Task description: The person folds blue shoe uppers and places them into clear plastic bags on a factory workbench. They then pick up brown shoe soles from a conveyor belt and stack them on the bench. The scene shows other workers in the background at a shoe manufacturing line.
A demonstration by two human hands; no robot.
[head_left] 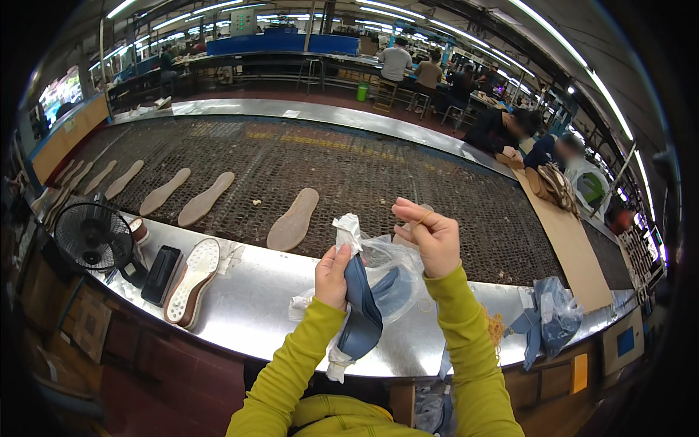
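My left grip (333,282) is clamped on the blue bundle (362,313), near its upper end, over the table (258,313). My right grip (433,237) is fingers bunched, yellow band (424,217) looped at them; can't tell if they pinch it.

Risks, my read:
- Band slips or snaps if overstretched.
- Bundle fans out if the left grip loosens; only that hand visibly holds it.
- White paper (348,230) at the upper end could slide or tear if the band drags on it.
- Clear bag (404,255) right behind the bundle could snag in the loop.
- Band pile (496,329) looks tangled; a pull could bring several.

Surface: table is shiny bare metal, a curved strip in this lens. Sole (193,280), black case (162,275) and fan (93,234) sit left. Beyond it, a dark mesh belt (349,164) carries insoles (293,221); brown board (564,237) lies across at right.

Room: factory hall, long tube lights (612,104), dark red floor (175,379). Co-workers (502,131) across the belt at right, faces blurred; more people (395,62) seated farther back.
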